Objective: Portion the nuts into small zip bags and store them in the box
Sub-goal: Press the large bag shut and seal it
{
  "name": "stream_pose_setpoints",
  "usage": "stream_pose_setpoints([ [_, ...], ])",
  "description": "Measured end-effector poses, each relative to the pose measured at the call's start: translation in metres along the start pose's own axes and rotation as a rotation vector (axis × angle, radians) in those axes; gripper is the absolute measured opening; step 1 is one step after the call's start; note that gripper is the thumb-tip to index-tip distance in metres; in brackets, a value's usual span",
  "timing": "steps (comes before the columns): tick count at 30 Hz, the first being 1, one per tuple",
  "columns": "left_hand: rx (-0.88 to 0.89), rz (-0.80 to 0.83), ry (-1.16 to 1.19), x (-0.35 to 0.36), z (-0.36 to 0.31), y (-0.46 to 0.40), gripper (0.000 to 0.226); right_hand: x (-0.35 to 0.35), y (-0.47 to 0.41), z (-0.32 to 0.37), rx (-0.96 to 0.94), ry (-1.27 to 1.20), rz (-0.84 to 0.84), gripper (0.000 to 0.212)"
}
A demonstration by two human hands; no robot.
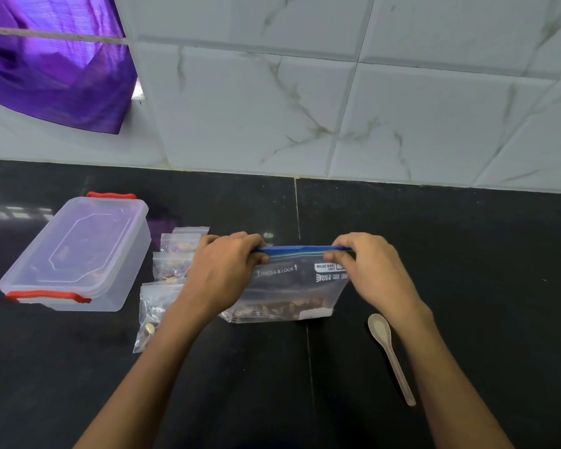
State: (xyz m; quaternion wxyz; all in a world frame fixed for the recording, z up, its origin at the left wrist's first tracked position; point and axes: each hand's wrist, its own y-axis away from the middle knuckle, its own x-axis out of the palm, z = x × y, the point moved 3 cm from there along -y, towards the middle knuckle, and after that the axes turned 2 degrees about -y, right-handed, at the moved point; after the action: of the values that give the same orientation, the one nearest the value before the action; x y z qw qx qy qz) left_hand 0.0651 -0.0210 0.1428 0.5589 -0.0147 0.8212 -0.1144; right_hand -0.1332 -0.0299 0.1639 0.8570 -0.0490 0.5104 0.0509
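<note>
We see the lidded box (78,254) well left of the large zip bag (289,286), which stands on the black counter (467,270) with nuts (279,309) at its bottom. Our left hand (227,267) and right hand (373,270) pinch its blue seal — fingers clamped. Small filled bags (162,286) lie between box and bag; a spoon (391,354) lies right of it.
</note>
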Motion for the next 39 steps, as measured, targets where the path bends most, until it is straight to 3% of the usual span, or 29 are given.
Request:
stream_pose_setpoints([
  [7,0.070,0.128,-0.159,0.007,-0.001,0.009,0.034,0.016,0.005,-0.019,0.084,-0.046,0.068,0.012],
  [10,0.097,0.122,-0.159,0.009,-0.001,0.011,0.037,0.012,0.008,-0.023,0.085,-0.139,0.122,0.008],
  [13,0.090,0.101,-0.106,0.009,-0.001,0.011,0.037,0.002,0.009,-0.027,0.092,-0.225,0.074,0.003],
  [16,0.112,0.066,-0.094,0.010,0.000,0.012,0.038,0.005,0.010,-0.029,0.107,-0.196,0.023,0.009],
  [20,0.095,0.104,-0.165,0.018,0.004,0.012,0.041,0.012,0.011,-0.030,0.115,-0.185,0.087,0.009],
  [26,0.101,0.181,-0.015,0.015,0.007,0.014,0.024,0.013,0.015,-0.029,0.110,-0.281,0.224,0.015],
  [32,0.190,0.069,-0.031,0.014,0.003,0.016,0.025,0.011,0.017,-0.003,-0.082,0.153,-0.020,0.030],
  [35,0.247,0.025,-0.049,0.013,0.002,0.016,0.031,0.021,0.019,0.014,-0.171,0.132,0.001,0.012],
  [39,0.188,-0.062,-0.017,0.007,0.004,0.020,0.050,0.024,0.017,0.018,-0.134,0.136,-0.134,0.012],
])
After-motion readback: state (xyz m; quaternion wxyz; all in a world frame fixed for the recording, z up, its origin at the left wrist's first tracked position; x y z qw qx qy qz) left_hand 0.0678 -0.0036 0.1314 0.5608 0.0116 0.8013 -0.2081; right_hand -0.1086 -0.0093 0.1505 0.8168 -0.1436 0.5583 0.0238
